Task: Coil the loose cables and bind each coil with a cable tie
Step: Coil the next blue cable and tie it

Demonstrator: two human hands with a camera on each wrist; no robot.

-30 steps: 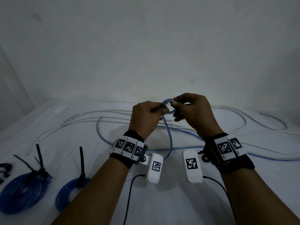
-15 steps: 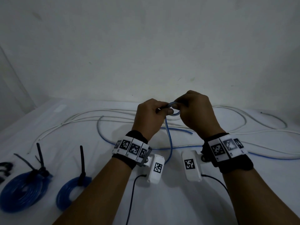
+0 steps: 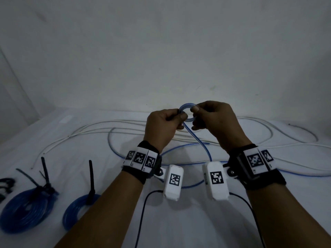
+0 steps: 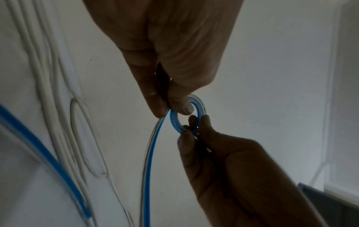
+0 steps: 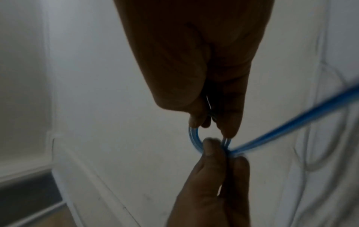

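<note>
A small blue cable coil (image 3: 186, 108) is held up between both hands above the white table. My left hand (image 3: 166, 122) pinches its left side with thumb and fingers, and my right hand (image 3: 211, 117) pinches its right side. In the left wrist view the blue cable coil (image 4: 196, 107) shows two turns between my left hand (image 4: 170, 106) and my right hand (image 4: 192, 129). In the right wrist view the blue cable coil (image 5: 194, 139) sits between my right hand (image 5: 209, 122) and my left hand (image 5: 217, 152). The loose blue cable (image 3: 204, 149) trails from the coil down onto the table.
Two bound blue coils (image 3: 25, 210) (image 3: 78, 206) with black cable ties (image 3: 91, 178) sticking up lie at the front left. More black ties (image 3: 5, 183) lie at the left edge. Loose white cables (image 3: 100, 126) snake across the back of the table (image 3: 179, 221).
Half a second ago the hands were pressed together over the cable. Now they have drawn slightly apart and the small round coil shows between them again, held a little higher.
</note>
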